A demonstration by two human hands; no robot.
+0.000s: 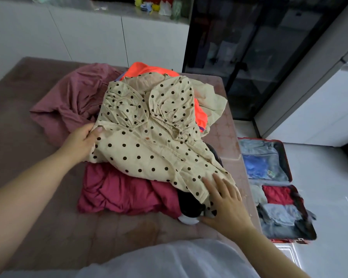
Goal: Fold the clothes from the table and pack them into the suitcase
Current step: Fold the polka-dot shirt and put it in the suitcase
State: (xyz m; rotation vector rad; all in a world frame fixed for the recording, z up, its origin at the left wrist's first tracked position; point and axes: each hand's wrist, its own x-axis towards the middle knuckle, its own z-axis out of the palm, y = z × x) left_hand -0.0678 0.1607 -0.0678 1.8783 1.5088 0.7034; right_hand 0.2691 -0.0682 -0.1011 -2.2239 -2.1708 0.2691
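Table: brownish-pink tabletop (pixel 18 127) in front of you, carrying the whole heap of clothes.
Far-left cloth: crumpled dusty-mauve garment (pixel 72 101) lies at the heap's left side, partly under the spotted piece.
Left hand: your left hand (pixel 82 140) pinches the left edge of the spotted cloth, with the thumb on top and the fingers curled beneath.
Task garment: cream garment with black polka dots (pixel 149 149) and gathered puff sleeves lies spread on top of the heap. Its sleeves point away from you and its long end slants toward your right.
Under it: rumpled magenta garment (pixel 121 189) on the near side; neon-orange garment (pixel 145 69) and plain beige cloth (pixel 213 99) show at the far side.
Small item: black-and-white piece (pixel 189 205) just beside your right thumb; you cannot tell what it is.
Right hand: your right hand (pixel 227 205) lies flat on the spotted garment's near right corner, fingers spread, gripping nothing.
Suitcase: red hard-shell suitcase (pixel 287 163) lies open on the pale floor right of the table, both halves holding folded clothes.
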